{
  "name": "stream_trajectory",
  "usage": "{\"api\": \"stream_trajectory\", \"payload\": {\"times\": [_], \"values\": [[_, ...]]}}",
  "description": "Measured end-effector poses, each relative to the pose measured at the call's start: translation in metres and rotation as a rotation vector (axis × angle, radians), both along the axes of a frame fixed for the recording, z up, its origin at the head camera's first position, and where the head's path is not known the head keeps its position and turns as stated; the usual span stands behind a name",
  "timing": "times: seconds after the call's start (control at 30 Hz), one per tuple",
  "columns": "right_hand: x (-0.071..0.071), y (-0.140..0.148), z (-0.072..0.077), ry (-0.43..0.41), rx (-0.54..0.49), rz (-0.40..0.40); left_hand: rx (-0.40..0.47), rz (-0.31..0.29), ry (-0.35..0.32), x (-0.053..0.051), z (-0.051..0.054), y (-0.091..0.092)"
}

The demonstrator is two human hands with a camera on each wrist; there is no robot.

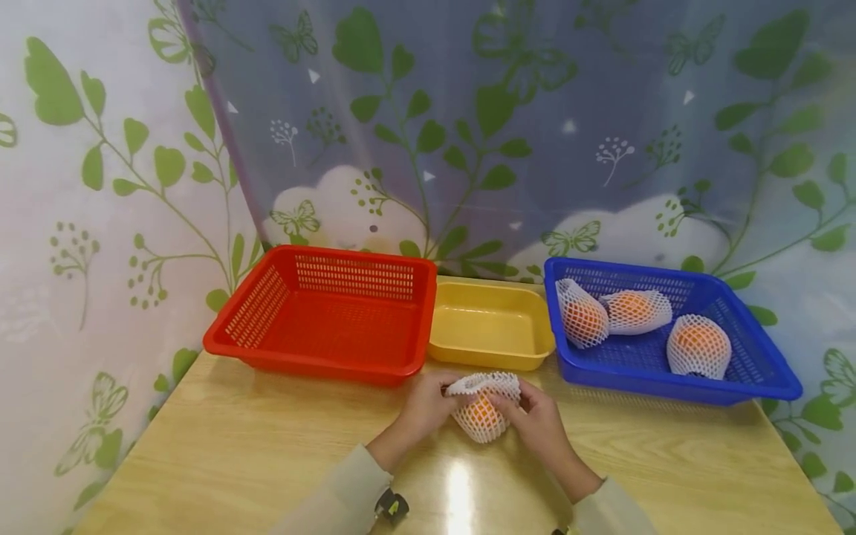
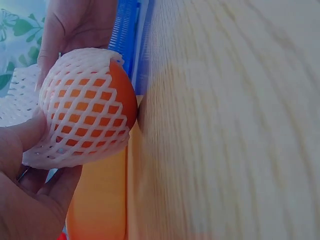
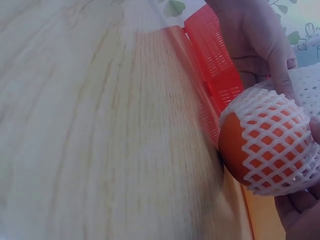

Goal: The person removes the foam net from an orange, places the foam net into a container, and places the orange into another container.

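Observation:
An orange (image 1: 483, 417) sits inside a white foam net sleeve (image 1: 500, 383) in front of the yellow tray. My left hand (image 1: 428, 405) grips the sleeve from the left, and my right hand (image 1: 538, 422) grips it from the right, thumbs on the near side. In the left wrist view, bare orange peel (image 2: 125, 92) shows past one edge of the net, close to the tabletop; whether it touches is hard to tell. The right wrist view shows the loose end of the net (image 3: 305, 82) spreading beyond the fruit, between both hands.
A red basket (image 1: 321, 369) stands at the back left, a yellow tray (image 1: 491, 358) in the middle. The blue basket (image 1: 675, 385) on the right holds three net-wrapped oranges (image 1: 698, 345). A patterned curtain (image 1: 428, 148) hangs behind the wooden table (image 1: 234, 446).

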State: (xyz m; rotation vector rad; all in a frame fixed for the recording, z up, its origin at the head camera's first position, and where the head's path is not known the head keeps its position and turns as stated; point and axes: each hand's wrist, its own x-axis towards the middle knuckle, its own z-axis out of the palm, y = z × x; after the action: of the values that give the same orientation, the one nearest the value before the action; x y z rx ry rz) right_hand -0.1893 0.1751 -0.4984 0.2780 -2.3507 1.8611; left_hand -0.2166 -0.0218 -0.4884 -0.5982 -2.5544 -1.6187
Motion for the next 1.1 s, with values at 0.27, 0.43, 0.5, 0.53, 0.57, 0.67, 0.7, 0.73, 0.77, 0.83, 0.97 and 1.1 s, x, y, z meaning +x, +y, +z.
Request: {"api": "stream_trajectory", "payload": {"times": [0.27,0.43,0.5,0.53,0.57,0.67,0.7,0.73,0.77,0.83,0.97,1.1], "values": [[-0.0003,-0.0031,0.0007,-0.053,0.054,0.012,-0.029,0.037,0.008,0.0036,0.0022,-0.0025],[-0.0007,-0.0019,0.0011,-0.076,0.084,0.014,-0.025,0.033,-0.009,0.0038,0.0033,-0.0029],[-0.0009,-0.0019,0.0007,-0.087,0.075,0.013,-0.02,0.029,-0.026,0.0036,0.0026,-0.0028],[-0.0005,-0.0023,0.0004,-0.097,0.068,0.016,-0.017,0.026,-0.044,0.004,0.0023,-0.0029],[-0.0001,-0.003,0.0003,-0.098,0.063,0.02,-0.016,0.025,-0.054,0.0043,0.0018,-0.0033],[0.0005,-0.0051,0.0006,-0.086,0.058,0.026,-0.009,0.026,-0.068,0.0047,0.0008,-0.003],[0.0005,-0.0055,0.0006,-0.08,0.056,0.026,-0.005,0.021,-0.065,0.005,0.0007,-0.0029],[0.0007,-0.006,0.0009,-0.074,0.051,0.027,-0.004,0.017,-0.062,0.0052,0.0007,-0.003],[0.0003,-0.0064,0.0008,-0.067,0.046,0.032,-0.001,0.016,-0.06,0.0052,0.0007,-0.0033],[-0.0003,-0.0065,0.0009,-0.067,0.034,0.04,0.001,0.01,-0.053,0.0053,0.0014,-0.004],[-0.0014,-0.005,0.0011,-0.073,0.015,0.058,-0.019,-0.001,-0.052,0.0046,0.0032,-0.0053],[-0.0013,-0.0031,0.0029,-0.047,0.023,0.062,-0.024,-0.029,-0.079,0.0039,0.0054,-0.0057]]}}
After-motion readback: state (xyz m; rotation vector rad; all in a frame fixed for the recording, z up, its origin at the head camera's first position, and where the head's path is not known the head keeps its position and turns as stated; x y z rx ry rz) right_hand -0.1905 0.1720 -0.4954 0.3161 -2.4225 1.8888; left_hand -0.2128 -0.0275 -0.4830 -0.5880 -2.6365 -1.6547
